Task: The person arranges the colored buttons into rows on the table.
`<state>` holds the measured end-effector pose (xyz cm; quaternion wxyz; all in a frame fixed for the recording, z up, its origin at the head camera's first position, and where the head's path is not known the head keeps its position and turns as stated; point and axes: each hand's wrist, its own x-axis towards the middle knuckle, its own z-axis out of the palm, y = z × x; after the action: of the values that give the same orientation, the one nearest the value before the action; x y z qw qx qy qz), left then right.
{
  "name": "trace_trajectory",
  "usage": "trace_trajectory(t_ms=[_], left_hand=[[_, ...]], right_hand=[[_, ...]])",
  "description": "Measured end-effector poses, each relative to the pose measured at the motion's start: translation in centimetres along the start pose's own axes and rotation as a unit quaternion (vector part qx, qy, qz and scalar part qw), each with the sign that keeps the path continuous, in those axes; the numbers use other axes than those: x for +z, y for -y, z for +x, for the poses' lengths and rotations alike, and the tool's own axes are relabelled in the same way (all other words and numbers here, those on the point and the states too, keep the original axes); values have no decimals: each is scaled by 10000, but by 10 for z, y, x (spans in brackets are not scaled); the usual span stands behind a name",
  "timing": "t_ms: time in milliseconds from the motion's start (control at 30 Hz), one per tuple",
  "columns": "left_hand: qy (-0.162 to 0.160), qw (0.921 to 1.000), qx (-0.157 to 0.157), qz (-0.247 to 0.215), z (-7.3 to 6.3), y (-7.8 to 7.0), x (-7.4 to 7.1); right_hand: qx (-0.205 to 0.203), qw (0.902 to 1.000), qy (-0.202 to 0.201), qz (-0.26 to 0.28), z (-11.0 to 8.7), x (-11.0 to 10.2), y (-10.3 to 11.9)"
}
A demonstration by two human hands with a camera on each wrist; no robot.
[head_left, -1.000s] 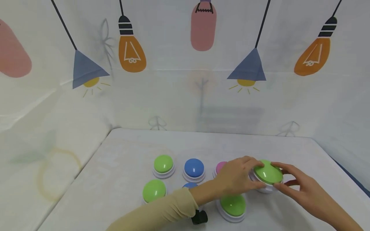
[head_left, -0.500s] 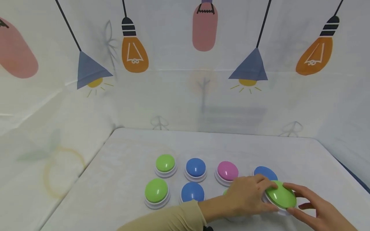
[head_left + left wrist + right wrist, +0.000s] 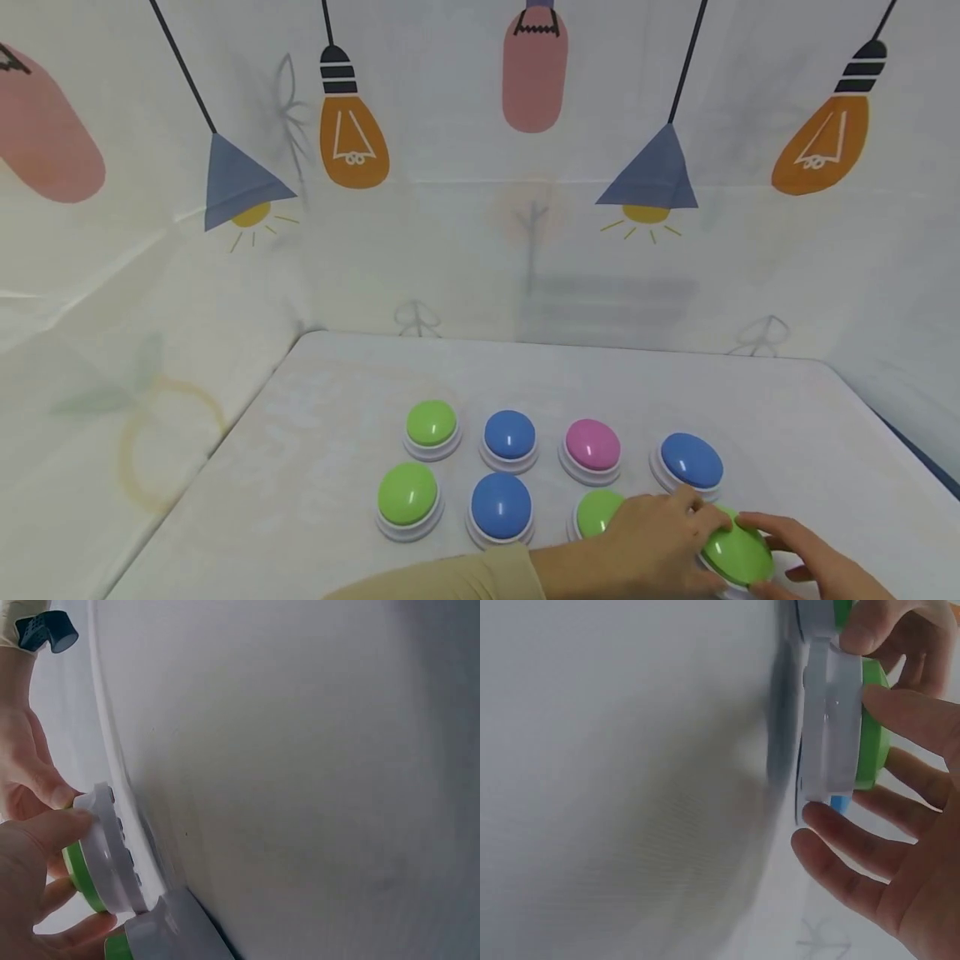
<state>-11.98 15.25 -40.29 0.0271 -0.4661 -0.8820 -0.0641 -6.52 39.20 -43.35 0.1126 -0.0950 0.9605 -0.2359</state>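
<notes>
A large green push button point(image 3: 738, 553) with a white base is held at the near right of the table. My left hand point(image 3: 652, 546) grips its left side, fingers on the green dome and thumb low on the base. From the right, my right hand point(image 3: 825, 562) grips the same button. The left wrist view shows the feet under the button's base point(image 3: 109, 851), raised at one side off the table. Beside it, partly behind my left hand, stands another green button point(image 3: 597, 512). A blue button point(image 3: 692, 461) stands just behind the held one.
In the back row are a green button point(image 3: 431, 423), a blue button point(image 3: 510, 435) and a pink button point(image 3: 592, 444). Nearer stand a green button point(image 3: 407, 495) and a blue button point(image 3: 501, 506). A white patterned sheet point(image 3: 465, 242) hangs behind the white table point(image 3: 360, 367).
Both hands have brought the green button toward the near edge and slightly right, lowering it in front of the blue button. The pink and right blue buttons have come into full view.
</notes>
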Motion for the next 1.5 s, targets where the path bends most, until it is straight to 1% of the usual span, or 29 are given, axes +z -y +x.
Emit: trace_trajectory(t_ms=[67, 167, 233, 300, 367, 433, 500, 600, 667, 767, 833, 933, 1067, 1200, 1367, 1433, 1500], left_hand=[[14, 10000, 5, -2, 0, -2, 1], [204, 9997, -58, -75, 1, -4, 4], [290, 9996, -48, -10, 1, -5, 6], [330, 9994, 24, 83, 2, -5, 7], [314, 9992, 112, 210, 2, -5, 8], [336, 9989, 130, 289, 2, -5, 8], [321, 9987, 92, 375, 2, -4, 8], [236, 9985, 61, 498, 0, -3, 7], [128, 9983, 101, 560, -1, -2, 6], [99, 9986, 171, 493, -2, -1, 5], [147, 9988, 191, 436, -3, 1, 5], [135, 9986, 227, 457, -3, 3, 5], [58, 9983, 274, 517, -4, 6, 5], [103, 9986, 272, 444, -6, 9, 4], [243, 9992, 156, 262, -9, 14, 3], [195, 9992, 95, 327, -10, 16, 2], [126, 9992, 19, 369, -13, 19, 1]], right_hand=[[-60, 10000, 56, 39, -2, 3, -7], [-165, 9993, 241, 228, -1, 6, -14], [-171, 9987, 338, 353, -1, 8, -16], [-130, 9978, 462, 467, -1, 8, -15], [-119, 9975, 518, 469, -1, 9, -14], [-124, 9980, 489, 385, -1, 10, -13], [-253, 9979, 451, 379, 0, 10, -13], [-395, 9978, 305, 443, -2, 10, -14], [-489, 9973, 224, 500, -3, 11, -15], [-570, 9970, 151, 502, -3, 11, -15], [-568, 9974, 113, 435, -2, 12, -14], [-561, 9979, 64, 320, -1, 13, -13], [-407, 9986, 189, 286, 1, 11, -11], [-195, 9992, 276, 211, 4, 10, -4], [-60, 9996, 253, 131, 6, 10, 3], [32, 9998, 184, 80, 7, 11, 4], [207, 9997, 144, 22, 8, 10, 6]])
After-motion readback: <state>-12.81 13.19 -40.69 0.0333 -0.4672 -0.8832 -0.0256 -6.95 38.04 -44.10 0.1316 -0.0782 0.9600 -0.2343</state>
